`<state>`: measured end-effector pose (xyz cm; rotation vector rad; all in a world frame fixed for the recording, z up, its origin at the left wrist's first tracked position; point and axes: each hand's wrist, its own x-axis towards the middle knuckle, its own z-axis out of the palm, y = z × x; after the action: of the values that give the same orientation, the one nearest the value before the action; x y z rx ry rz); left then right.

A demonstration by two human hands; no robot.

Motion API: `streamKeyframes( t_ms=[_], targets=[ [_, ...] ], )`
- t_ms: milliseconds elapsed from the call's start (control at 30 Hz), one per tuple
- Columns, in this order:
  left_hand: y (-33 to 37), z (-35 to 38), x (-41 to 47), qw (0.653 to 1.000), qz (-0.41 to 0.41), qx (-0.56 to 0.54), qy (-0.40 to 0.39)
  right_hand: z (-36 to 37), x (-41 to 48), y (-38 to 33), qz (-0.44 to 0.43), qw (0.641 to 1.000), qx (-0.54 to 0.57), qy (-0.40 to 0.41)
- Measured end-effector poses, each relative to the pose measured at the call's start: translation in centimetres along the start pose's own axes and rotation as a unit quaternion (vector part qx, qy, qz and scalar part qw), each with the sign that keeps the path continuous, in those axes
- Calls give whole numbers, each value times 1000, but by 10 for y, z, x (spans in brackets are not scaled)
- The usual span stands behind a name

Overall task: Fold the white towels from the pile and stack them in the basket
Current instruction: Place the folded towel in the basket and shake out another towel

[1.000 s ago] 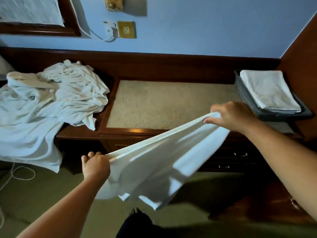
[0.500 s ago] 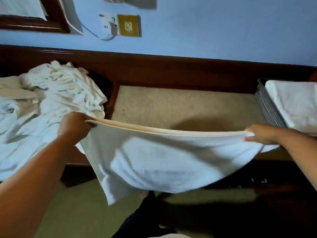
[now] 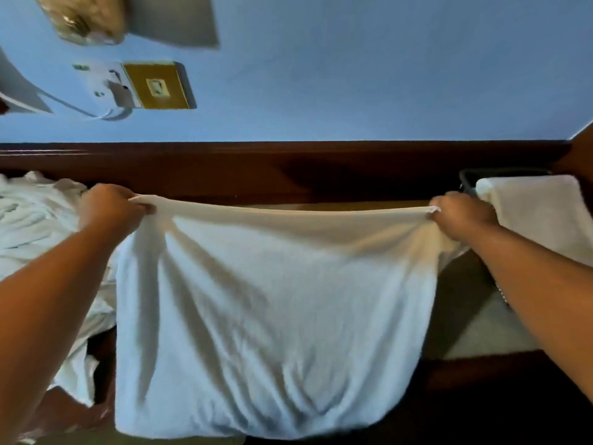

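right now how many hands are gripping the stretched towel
2: the left hand pinches the towel at its top left corner beside the pile; the right hand pinches its top right corner by the basket.

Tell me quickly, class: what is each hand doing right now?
Left hand: closed, gripping the left top corner of the white towel.
Right hand: closed, pinching the towel's right top corner.
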<state>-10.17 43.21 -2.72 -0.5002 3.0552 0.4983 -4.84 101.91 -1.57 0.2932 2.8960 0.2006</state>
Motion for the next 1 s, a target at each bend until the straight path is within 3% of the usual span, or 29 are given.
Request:
streamKeyframes(
  t_ms=[167, 333, 467, 567, 867, 1000],
  targets=[
    [18, 14, 30, 996, -65, 15, 62, -7, 72, -8, -32, 996, -33, 82],
    [33, 43, 74, 987, -116, 89, 66, 8, 140, -31, -44, 995, 4, 85],
    [24, 85, 108, 976, -150, 159, -8, 35, 173, -50, -53, 996, 60, 44],
    [33, 118, 125, 968, -163, 191, -21, 61, 202, -65, -47, 995, 91, -10],
    [37, 185, 159, 933, -123, 323, -99, 130, 255, -109, 15, 987, 3, -161],
    [41, 190, 156, 925, -73, 362, -93, 142, 255, -111, 79, 988, 22, -133]
  ],
)
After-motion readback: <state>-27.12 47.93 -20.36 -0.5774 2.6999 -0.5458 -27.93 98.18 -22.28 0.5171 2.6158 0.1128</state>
